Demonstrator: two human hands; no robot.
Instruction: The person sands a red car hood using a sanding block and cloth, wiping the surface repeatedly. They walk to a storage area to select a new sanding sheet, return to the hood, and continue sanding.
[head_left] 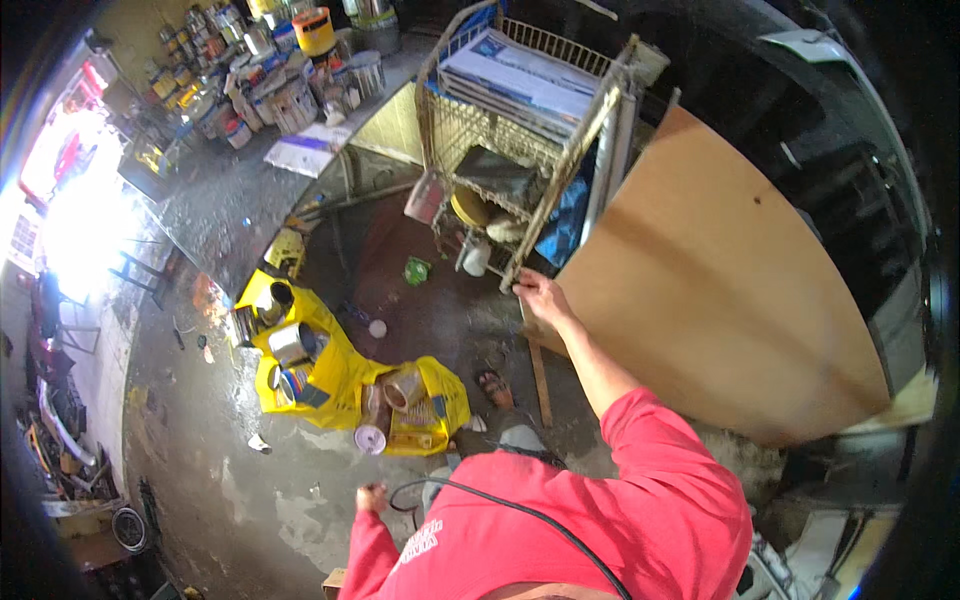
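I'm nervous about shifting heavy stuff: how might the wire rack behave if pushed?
The wire rack would likely feel stiff, given its straight posts and mesh sides. It may be top-heavy and apt to tip, as flat white-and-blue packs fill what looks like its top basket. The round yellow item below could slide, since nothing visibly ties it down.

Bright pinkish-red fabric sweatshirt (590, 520), loose and creased; white printed lettering (418, 541) on its left front. Right sleeve (655, 430) stops around the elbow, forearm bare; left sleeve (371, 548) same red, runs close to the wrist. Right hand (541, 297) and left hand (371, 498) both bare. Thin black round cable (520, 507) curves across the torso. Grey fabric trousers (520, 437). Dark strappy sandal-like shoe (493, 388), details blurry.
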